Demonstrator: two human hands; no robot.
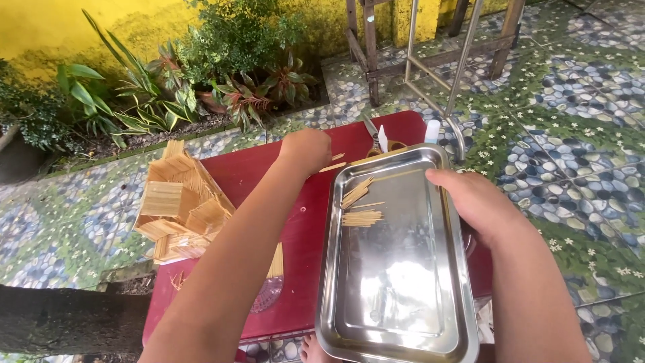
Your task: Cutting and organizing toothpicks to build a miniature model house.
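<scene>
Steel tray (403,296) lies on the red table (255,168). Right hand (470,202) grips the tray's right rim, fingers curled. Farther off, left hand (306,149) is closed on thin sticks (334,163); a stick model (181,205) stands at left.

The only package in view is a small white plastic bottle (432,131) with a lighter cap. It stands upright at the far edge of the red tabletop (255,168), just beyond the far right corner of the steel tray (396,336). Its body is plain and pale, and any label on it is too small to make out. Beside it, to the left, a narrow white pointed piece (382,138) stands upright; what it is cannot be told. No signs or screens appear.
</scene>
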